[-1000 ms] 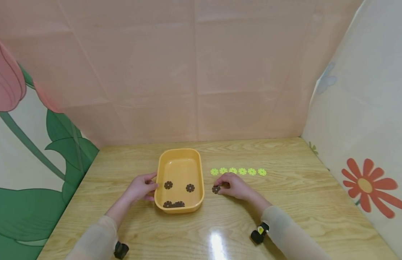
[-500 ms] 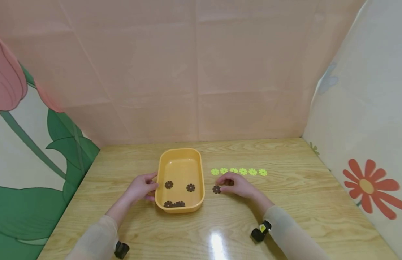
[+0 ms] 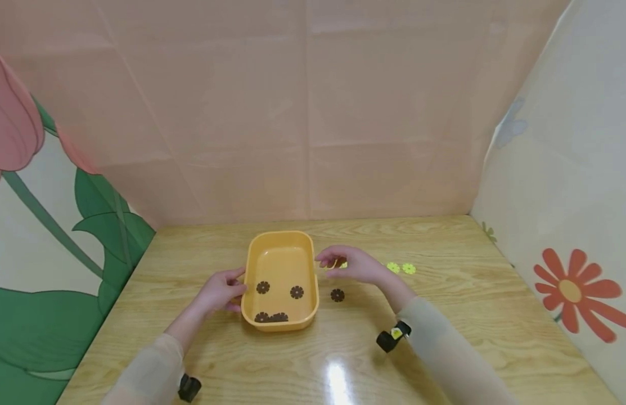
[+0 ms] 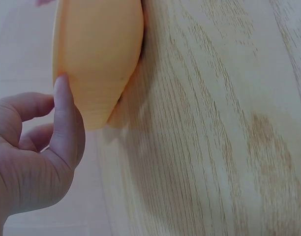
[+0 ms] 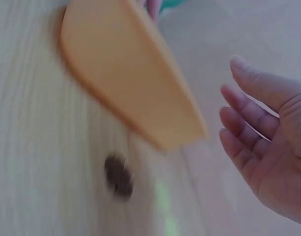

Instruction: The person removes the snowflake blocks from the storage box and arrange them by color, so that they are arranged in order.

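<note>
An orange-yellow plastic tray [image 3: 279,326] with raised walls stands on the wooden table. My left hand [image 3: 219,292] holds its left rim; in the left wrist view the thumb [image 4: 64,93] lies against the outer wall. To the tray's right, my right hand [image 3: 353,263] hovers with nothing in its fingers, near the tray's right rim. Below that hand a dark brown notched flower disc [image 3: 337,295] lies flat on the table. Several like brown discs [image 3: 297,292] are inside the tray, some gathered at its near end.
Yellow-green flower discs [image 3: 408,269] lie in a row right of the tray, partly hidden behind my right hand. A pink cloth wall [image 3: 232,140] closes the table's far side. Printed flower walls [image 3: 571,289] flank both sides.
My right hand has let go of the brown disc, which stays on the table, and has moved up and left toward the tray. The left hand and tray stay put.
</note>
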Tool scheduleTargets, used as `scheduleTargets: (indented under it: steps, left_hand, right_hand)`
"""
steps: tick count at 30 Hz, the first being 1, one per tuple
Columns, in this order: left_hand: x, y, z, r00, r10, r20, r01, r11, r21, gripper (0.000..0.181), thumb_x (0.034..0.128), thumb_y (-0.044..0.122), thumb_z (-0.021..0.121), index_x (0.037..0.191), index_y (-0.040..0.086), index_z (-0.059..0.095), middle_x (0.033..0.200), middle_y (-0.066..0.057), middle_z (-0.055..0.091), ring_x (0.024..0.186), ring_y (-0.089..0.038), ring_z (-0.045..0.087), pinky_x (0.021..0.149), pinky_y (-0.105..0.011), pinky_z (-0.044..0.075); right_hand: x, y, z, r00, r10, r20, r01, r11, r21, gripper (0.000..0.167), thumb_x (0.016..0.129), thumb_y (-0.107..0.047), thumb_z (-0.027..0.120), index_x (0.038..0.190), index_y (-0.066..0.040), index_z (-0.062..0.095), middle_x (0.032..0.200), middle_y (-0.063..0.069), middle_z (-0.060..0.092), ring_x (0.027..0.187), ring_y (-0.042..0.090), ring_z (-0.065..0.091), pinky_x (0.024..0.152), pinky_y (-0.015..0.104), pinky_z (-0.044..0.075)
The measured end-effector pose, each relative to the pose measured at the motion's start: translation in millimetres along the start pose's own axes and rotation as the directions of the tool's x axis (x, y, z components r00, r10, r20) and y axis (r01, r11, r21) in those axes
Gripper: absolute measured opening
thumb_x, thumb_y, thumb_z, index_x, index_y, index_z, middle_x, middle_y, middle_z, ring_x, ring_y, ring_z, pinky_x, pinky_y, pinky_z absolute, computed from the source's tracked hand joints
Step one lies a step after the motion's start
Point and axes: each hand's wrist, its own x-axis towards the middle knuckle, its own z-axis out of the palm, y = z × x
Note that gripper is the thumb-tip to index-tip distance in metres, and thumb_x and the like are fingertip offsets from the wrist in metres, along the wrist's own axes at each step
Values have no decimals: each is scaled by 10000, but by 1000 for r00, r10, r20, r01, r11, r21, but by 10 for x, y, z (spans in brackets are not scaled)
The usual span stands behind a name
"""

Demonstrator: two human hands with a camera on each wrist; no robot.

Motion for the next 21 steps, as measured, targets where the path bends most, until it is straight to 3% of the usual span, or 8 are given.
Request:
scheduleTargets:
  steps: [6, 11, 21]
  left_hand:
    - [24, -3, 14, 1000, -3, 3, 3, 1000, -15, 607, 922, 8, 643, 1485, 28, 418, 978, -154, 551, 718, -229, 626, 658, -415, 651]
    - [37, -8, 28, 1000, 6, 8, -6, 1000, -12, 593, 931, 8, 634, 1484, 19, 418, 969, -151, 552, 716, -220, 629, 630, -380, 650]
    - [25, 2, 14, 1000, 27, 14, -26, 1000, -13, 592, 926, -9, 625, 1477, -11, 411, 969, -160, 566, 722, -224, 631, 658, -437, 650]
  right_hand:
    - [357, -285, 210, 983, -110, 150, 116, 993, -36, 407, 882, -160, 760, 1251, -30, 648, 1112, 98, 674, 1011, 262, 619, 898, 399, 582]
    - [548, -321, 453, 982, -59, 181, 67, 997, -39, 409, 878, -166, 767, 1257, -65, 650, 1177, 41, 663, 1068, 233, 604, 936, 361, 560]
    - [787, -304, 804, 988, 32, 152, -14, 993, -117, 481, 865, -169, 784, 1314, -117, 620, 1269, 14, 631, 1152, 173, 565, 1029, 377, 510]
